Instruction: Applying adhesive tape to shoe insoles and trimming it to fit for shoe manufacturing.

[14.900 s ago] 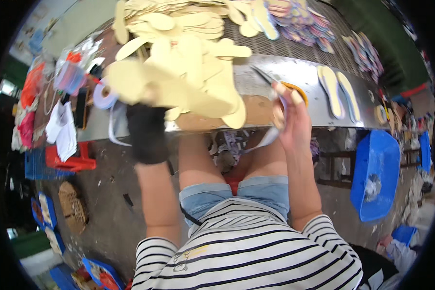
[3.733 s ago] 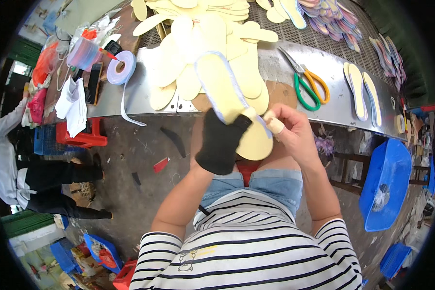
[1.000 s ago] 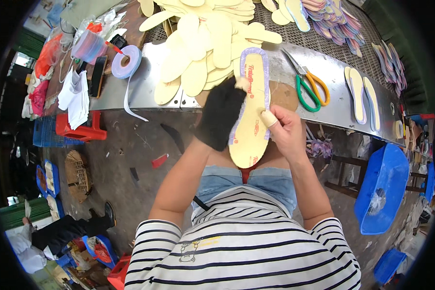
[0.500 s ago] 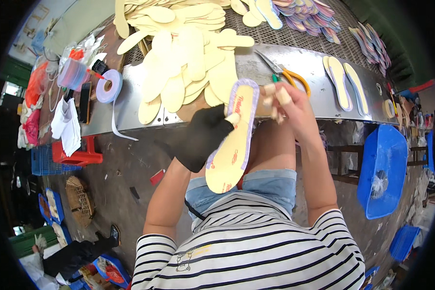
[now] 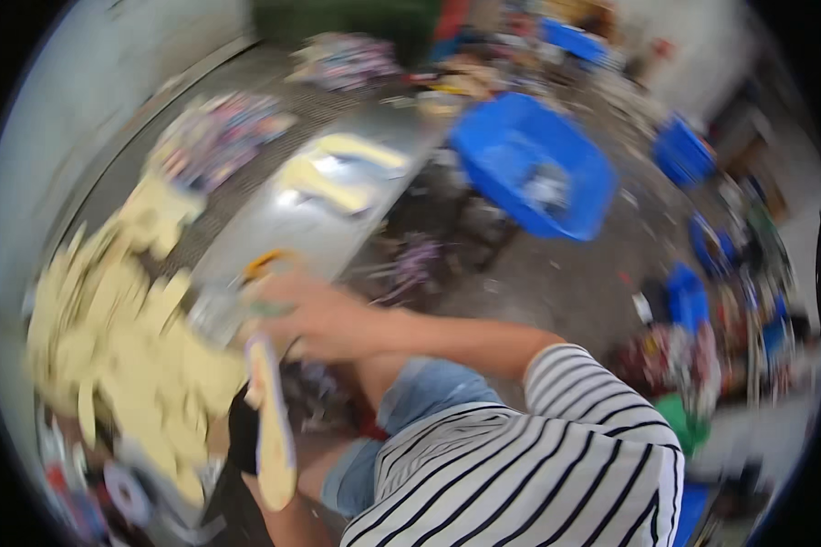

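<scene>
My left hand (image 5: pixel 243 432), in a black glove, grips a pale yellow insole (image 5: pixel 277 447) with a lilac edge; the insole hides most of that hand. My bare right hand (image 5: pixel 324 319) reaches across to the metal table edge, at the scissors (image 5: pixel 270 263) with orange handles. Motion smears its fingers, so whether they have closed on the scissors cannot be seen. Beyond it, pale yellow insoles (image 5: pixel 339 187) with coloured edges lie on the metal tabletop (image 5: pixel 246 214). To the left spreads a big heap of plain yellow insoles (image 5: pixel 128 346).
Colourful insoles (image 5: pixel 214 137) are piled on the mesh surface at the back, with another pile (image 5: pixel 347 62) farther off. A large blue tub (image 5: pixel 534 164) holding a clear bag stands beyond the table's edge. A tape roll (image 5: pixel 128 492) sits at lower left.
The view has swung to the right and blurred. My right hand has moved from beside the insole to the scissors. My left hand still holds the insole, now seen more narrowly.
</scene>
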`<control>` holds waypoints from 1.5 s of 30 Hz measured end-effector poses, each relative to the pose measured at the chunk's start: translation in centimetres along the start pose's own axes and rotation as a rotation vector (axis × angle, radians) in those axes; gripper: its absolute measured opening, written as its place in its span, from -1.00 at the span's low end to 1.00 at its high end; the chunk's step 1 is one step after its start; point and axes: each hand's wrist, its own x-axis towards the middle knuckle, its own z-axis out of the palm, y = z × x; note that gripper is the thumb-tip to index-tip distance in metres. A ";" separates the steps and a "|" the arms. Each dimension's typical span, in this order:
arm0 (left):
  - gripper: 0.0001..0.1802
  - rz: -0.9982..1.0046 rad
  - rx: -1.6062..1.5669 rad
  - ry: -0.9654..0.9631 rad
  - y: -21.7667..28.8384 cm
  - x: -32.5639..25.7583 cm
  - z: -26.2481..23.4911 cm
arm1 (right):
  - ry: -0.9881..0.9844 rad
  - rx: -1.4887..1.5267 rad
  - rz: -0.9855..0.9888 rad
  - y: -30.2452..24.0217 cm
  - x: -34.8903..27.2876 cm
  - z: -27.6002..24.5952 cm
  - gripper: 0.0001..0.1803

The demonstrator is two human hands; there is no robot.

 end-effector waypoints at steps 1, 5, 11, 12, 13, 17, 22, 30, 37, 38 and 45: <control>-0.73 -0.063 -0.255 -0.097 0.2 0.3 1.8 | -0.042 0.007 -0.105 -1.6 0.4 -1.9 -0.69; -0.58 0.155 -0.149 -0.753 -2.1 4.7 3.3 | -0.057 -0.082 0.057 -5.3 -1.5 -4.8 -0.81; -0.54 -0.922 0.149 -1.777 4.0 10.9 8.2 | 0.179 0.184 0.522 -8.1 -8.5 -6.4 -0.79; -0.54 -0.897 0.181 -1.771 3.4 10.4 9.9 | 0.144 0.241 0.593 -8.1 -9.8 -6.3 -0.77; -0.54 -0.868 0.210 -1.761 2.5 9.7 11.5 | 0.158 0.233 0.603 -8.0 -11.0 -6.3 -0.77; -0.54 -0.702 0.306 -1.655 1.3 5.9 14.5 | 0.175 0.308 0.693 -8.2 -13.0 -6.6 -0.70; -0.55 -0.528 0.410 -1.517 -0.1 3.5 19.5 | 0.117 0.273 0.713 -8.0 -14.2 -7.1 -0.73; -0.55 -0.291 0.561 -1.350 -0.8 6.9 27.8 | 0.093 0.065 0.631 -2.6 -15.2 -5.3 -0.22; -0.56 -0.053 0.683 -1.190 -0.6 9.2 33.5 | 0.300 0.299 0.549 3.3 -15.3 -6.4 -0.51; -0.56 -0.017 0.702 -1.165 -0.7 9.2 34.2 | 0.301 0.361 0.545 3.9 -15.5 -6.6 -0.56; -0.56 0.296 0.828 -0.964 -1.8 7.3 39.7 | 0.366 0.638 0.537 4.1 -18.7 -9.9 -0.55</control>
